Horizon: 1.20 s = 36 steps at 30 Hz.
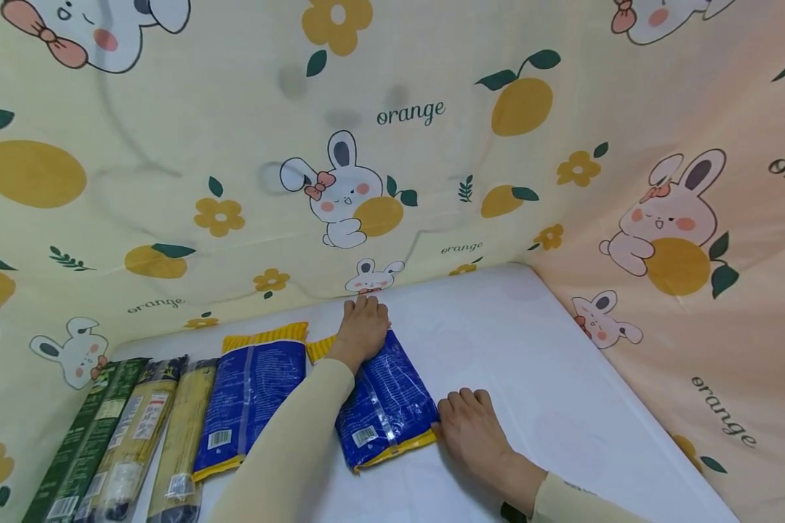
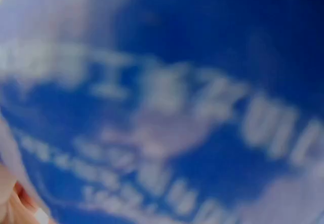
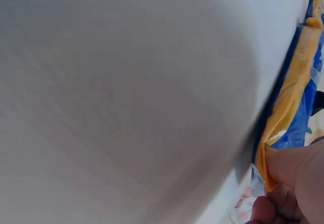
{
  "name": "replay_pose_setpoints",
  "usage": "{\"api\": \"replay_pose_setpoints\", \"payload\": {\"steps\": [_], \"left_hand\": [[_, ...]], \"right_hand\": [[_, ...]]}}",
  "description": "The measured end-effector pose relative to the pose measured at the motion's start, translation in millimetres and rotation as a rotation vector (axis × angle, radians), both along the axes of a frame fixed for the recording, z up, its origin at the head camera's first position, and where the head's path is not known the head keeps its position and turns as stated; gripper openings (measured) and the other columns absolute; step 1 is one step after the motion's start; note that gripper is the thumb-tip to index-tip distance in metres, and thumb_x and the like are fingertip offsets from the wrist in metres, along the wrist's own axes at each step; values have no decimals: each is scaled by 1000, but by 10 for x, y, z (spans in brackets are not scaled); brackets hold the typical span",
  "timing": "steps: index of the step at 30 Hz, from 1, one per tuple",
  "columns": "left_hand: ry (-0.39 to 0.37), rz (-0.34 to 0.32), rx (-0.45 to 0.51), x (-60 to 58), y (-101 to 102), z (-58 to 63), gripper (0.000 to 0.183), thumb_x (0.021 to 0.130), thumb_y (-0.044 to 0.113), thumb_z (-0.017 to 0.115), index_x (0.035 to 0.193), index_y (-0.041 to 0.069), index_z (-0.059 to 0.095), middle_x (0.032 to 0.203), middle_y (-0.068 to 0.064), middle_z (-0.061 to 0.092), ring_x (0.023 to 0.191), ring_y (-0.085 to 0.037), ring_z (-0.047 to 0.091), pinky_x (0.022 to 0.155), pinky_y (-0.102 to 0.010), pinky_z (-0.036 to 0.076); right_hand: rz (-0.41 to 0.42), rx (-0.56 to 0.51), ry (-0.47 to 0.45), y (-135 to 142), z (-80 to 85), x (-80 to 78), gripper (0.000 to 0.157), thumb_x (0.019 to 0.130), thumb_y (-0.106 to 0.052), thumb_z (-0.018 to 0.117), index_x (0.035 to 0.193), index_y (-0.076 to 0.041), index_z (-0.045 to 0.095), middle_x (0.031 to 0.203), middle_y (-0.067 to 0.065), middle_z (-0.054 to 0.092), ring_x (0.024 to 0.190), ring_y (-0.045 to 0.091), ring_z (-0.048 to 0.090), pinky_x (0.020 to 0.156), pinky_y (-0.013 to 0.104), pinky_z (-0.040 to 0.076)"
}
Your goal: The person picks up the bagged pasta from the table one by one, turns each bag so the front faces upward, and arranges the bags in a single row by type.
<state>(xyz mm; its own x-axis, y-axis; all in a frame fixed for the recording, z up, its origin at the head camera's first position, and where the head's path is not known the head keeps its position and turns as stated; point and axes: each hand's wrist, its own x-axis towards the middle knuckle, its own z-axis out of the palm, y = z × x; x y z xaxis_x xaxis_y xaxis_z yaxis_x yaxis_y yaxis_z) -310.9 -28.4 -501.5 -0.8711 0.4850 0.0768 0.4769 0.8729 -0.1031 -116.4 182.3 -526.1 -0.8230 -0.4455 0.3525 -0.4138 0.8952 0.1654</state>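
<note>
A blue plastic packet (image 1: pixel 392 399) with yellow ends lies at a slant on the white table, its barcode side facing up. At its far end my left hand (image 1: pixel 363 327) grips the top edge, the fingertips pointing away from me. My right hand (image 1: pixel 474 436) pinches the near right corner; in the right wrist view thumb and fingers close on the yellow edge (image 3: pixel 288 102). Blurred blue film with white lettering (image 2: pixel 167 92) fills the left wrist view. A second, matching blue packet (image 1: pixel 255 399) lies just left, partly behind my left sleeve.
Left of the blue packets lie two clear packs of long pasta, one (image 1: pixel 186 428) beside the other (image 1: pixel 134 436), then green long packs (image 1: pixel 88 436). White tabletop (image 1: pixel 530 363) extends to the right. A printed curtain (image 1: pixel 432 160) hangs along the back and right edges.
</note>
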Motion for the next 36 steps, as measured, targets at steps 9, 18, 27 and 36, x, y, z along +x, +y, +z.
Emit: {"api": "replay_pose_setpoints", "payload": {"steps": [9,18,27,36], "left_hand": [[141,43,106,2,-141,194,30,112,26,51,114,-2,62,111,-17,57,109,-37,49,95,-55,41],[229,30,229,49,-131,384,28,112,23,48,106,-1,60,100,-15,53,99,-35,47,91,-51,40],[285,-46,350,146,-77,586,25,112,22,49,97,3,53,99,-14,51,95,-35,45,86,-49,38],[214,-14,255,262,-298,707,26,114,29,45,111,5,54,106,-11,48,103,-32,42,94,-46,36]], "right_hand": [[66,-37,53,16,242,-20,35,89,-26,82,77,-10,53,73,1,47,74,22,48,76,42,43],[127,-59,101,151,574,-40,31,90,-20,78,77,-11,52,73,0,43,74,23,47,77,44,43],[317,-150,234,313,824,-118,34,106,-25,28,77,-13,41,77,-1,38,78,23,41,83,43,36],[404,-218,289,201,905,-87,27,102,-21,33,77,-14,41,78,-2,39,78,21,40,82,42,35]]}}
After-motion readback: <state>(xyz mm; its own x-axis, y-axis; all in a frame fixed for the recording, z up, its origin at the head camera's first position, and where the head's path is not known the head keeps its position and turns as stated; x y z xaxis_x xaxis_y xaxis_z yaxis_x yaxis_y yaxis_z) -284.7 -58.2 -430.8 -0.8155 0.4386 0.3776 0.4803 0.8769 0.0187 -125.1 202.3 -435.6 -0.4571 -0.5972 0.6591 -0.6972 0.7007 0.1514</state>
